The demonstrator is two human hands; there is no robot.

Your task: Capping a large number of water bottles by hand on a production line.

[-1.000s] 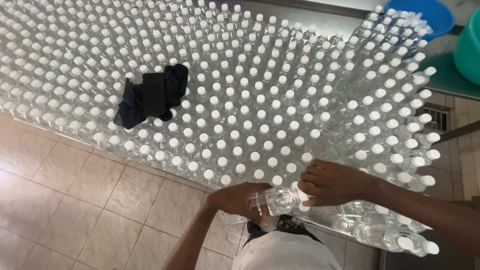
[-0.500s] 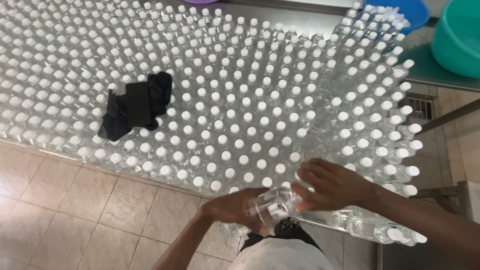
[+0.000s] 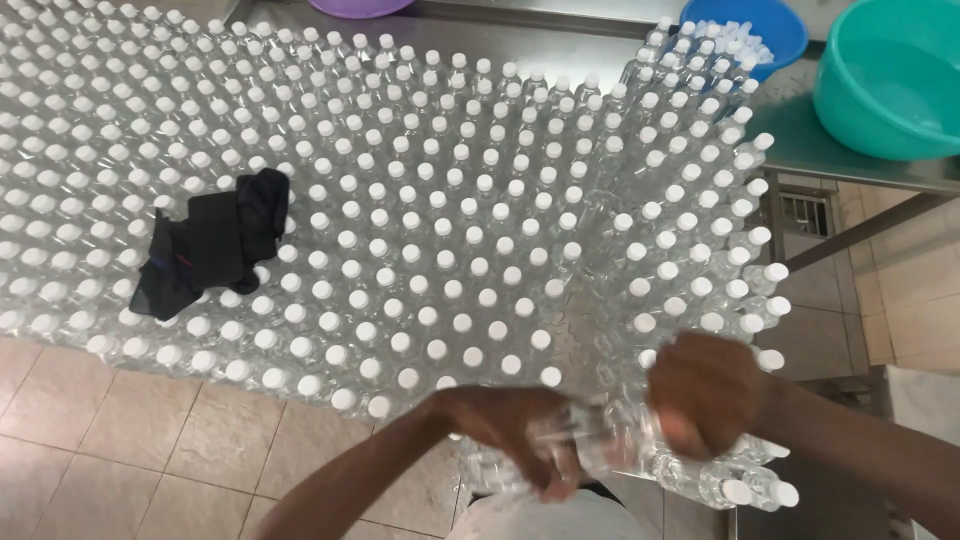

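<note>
Both my hands grip one clear plastic bottle [image 3: 603, 440] held sideways at the near edge of a huge block of bottles. My left hand [image 3: 520, 430] wraps the bottle's left part. My right hand [image 3: 705, 392] is closed over its right end, hiding the cap. The bottle looks blurred from motion. Upright clear bottles with white caps [image 3: 430, 230] fill the surface ahead of my hands in tight rows. Several capped bottles [image 3: 745, 488] lie on their sides just below my right hand.
A black cloth [image 3: 210, 250] lies on the bottle caps at the left. At the back stand a blue basin [image 3: 750, 25] with capped bottles, a teal basin [image 3: 890, 75] on a steel counter, and a purple bowl [image 3: 360, 6]. Tan floor tiles [image 3: 120, 440] show below left.
The view has shifted, so the bottle field sits lower and further left. Both hands stayed on the same bottle, and my right hand closed more tightly over its end.
</note>
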